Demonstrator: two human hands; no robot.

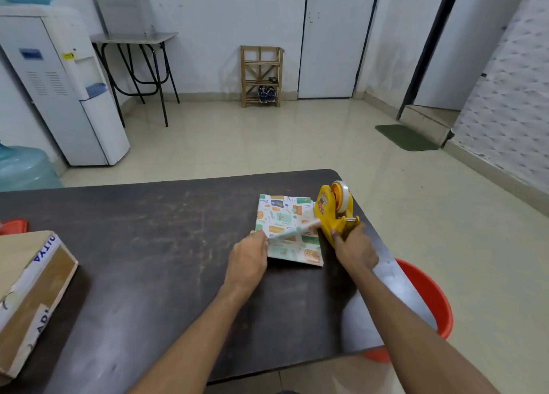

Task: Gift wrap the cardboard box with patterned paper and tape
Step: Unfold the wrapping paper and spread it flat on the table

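Observation:
A box wrapped in patterned paper (285, 215) lies flat on the dark table (148, 260), toward its right side. A yellow tape dispenser (332, 212) with a clear roll stands at the box's right edge. My right hand (353, 245) grips the dispenser's front end. My left hand (249, 257) pinches the free end of a clear tape strip (294, 231) stretched from the dispenser across the top of the wrapped box.
A large cardboard box (32, 298) with blue-lettered tape sits at the table's left edge, a red lid (13, 225) behind it. A red bucket (427, 301) stands on the floor past the table's right edge. Water cooler, folding table and shoe rack stand far back.

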